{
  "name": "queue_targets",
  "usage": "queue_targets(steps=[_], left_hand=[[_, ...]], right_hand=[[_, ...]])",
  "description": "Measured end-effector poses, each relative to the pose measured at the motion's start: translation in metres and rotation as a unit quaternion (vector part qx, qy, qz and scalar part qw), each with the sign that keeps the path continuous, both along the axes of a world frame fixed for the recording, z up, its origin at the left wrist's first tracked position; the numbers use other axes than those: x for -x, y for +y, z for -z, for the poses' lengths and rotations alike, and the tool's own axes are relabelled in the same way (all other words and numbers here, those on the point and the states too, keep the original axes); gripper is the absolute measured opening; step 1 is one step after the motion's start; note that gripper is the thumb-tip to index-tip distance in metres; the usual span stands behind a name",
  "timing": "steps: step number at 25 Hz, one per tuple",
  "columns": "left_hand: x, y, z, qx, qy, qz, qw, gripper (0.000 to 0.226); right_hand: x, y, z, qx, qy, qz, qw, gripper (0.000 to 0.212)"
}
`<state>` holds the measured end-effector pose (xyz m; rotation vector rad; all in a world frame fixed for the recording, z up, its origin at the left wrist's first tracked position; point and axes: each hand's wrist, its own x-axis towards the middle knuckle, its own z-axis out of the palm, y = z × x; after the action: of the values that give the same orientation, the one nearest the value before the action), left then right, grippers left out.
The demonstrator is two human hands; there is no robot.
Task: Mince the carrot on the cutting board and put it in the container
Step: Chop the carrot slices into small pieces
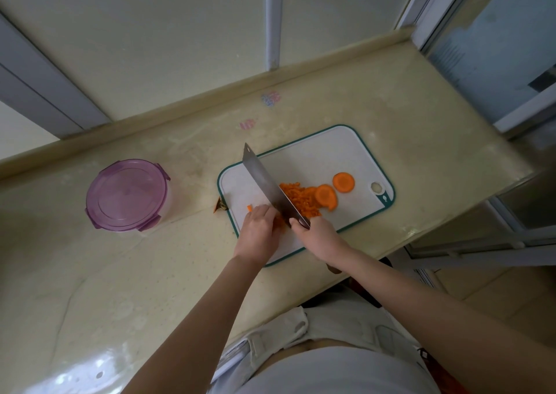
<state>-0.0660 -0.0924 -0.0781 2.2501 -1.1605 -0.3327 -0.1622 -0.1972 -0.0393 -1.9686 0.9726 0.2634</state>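
A white cutting board (325, 152) with a teal rim lies on the counter. On it sit a pile of minced carrot (301, 199), two round carrot slices (343, 182) (325, 196), and one small loose piece (249, 208). My right hand (319, 237) grips the handle of a cleaver (264, 180), whose blade lies along the left side of the pile. My left hand (260, 229) rests on the board against the blade, fingers curled over some carrot bits. A round container (128, 196) with a purple lid clipped on stands to the left of the board.
A carrot end scrap (219, 206) lies on the counter just off the board's left edge. The cream counter (120, 273) has a raised back ledge and window frames behind. The counter's right edge drops off beyond the board.
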Motion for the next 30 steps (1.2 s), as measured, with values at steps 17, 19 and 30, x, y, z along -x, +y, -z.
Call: queue_targets(steps=[17, 19, 30], left_hand=[[0.004, 0.006, 0.002, -0.074, 0.022, -0.071, 0.994, 0.029], [0.003, 0.006, 0.004, -0.054, 0.016, -0.069, 0.996, 0.023], [0.006, 0.009, 0.009, 0.001, 0.004, -0.05, 0.999, 0.018]], right_hand=[[0.012, 0.007, -0.011, 0.001, 0.012, -0.01, 1.0, 0.046], [0.01, 0.009, -0.009, 0.014, 0.018, -0.021, 1.0, 0.048], [0.003, 0.013, -0.001, 0.033, 0.017, -0.029, 0.999, 0.048]])
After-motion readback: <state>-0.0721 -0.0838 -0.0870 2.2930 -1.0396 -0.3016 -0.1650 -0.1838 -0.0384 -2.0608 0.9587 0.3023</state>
